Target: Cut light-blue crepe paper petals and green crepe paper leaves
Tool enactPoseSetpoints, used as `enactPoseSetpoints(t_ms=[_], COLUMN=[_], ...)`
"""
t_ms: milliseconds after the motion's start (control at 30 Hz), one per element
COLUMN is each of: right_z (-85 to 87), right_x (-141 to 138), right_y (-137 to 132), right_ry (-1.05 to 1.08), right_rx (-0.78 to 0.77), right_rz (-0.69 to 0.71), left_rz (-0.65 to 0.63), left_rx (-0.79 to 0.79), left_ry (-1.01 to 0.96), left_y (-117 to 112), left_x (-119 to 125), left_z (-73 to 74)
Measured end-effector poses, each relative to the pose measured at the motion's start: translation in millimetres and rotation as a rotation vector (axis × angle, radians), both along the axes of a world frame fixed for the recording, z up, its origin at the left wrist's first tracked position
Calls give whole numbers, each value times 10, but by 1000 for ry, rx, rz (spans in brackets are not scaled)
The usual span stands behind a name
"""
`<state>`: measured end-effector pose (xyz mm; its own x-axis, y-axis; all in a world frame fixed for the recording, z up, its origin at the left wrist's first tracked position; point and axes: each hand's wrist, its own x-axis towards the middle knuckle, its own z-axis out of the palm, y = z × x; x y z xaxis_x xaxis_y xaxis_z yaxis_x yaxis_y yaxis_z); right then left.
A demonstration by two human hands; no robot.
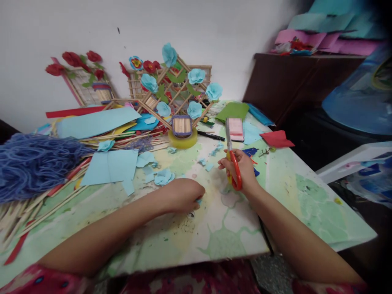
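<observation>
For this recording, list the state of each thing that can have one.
Left hand: closed, blue scrap at its fingers
Right hand: gripping scissors
Scissors: blades look shut
Stick frame: upright, corner down
Blue flowers: petals spread, on the frame
Tape roll: flat
Yarn: loose heap
Pen: lying down

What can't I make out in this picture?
Head view:
- Most of the blue scrap: hidden by the left hand.
- Details on the pink rectangle: blurred into blocks.
- The rest of the blue yarn: cut off by the left edge.
</observation>
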<state>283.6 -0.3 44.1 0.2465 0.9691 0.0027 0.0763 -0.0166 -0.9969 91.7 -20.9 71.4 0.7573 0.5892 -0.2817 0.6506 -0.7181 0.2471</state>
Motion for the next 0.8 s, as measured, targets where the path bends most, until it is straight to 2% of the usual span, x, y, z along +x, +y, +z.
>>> enactPoseSetpoints(t_ms=[67,100,233,333,433,500,600,700,800], right_z=[-17,-22,10,77,132,136,88,18,-17], right_x=[0,-1,-21,-46,-68,-76,-79,-73,-65], right_y=[0,-1,-29,-61,-93,-108,-111,-96,-83], right_ry=[-7,-11,-34,-43,-40,-34,-24,-16,-16], right_rx=[8,14,17,-6,-30,-38,-37,-22,-11], right_rz=[-1,3,23,7,1,12,41,67,74], left_rz=[22,73,373,346,296,352,458,540,594], left_rx=[-9,3,113,147,228,282,189,102,90], left_ry=[-90,-153,-497,-478,-355,-251,-32,76,41], left_y=[47,71,152,204,240,244,215,163,128], left_x=[12,29,114,44,-281,-625,-1175,-1562,-1735], left_z=[-73,-116,-252,-216,-45,84,185,137,17])
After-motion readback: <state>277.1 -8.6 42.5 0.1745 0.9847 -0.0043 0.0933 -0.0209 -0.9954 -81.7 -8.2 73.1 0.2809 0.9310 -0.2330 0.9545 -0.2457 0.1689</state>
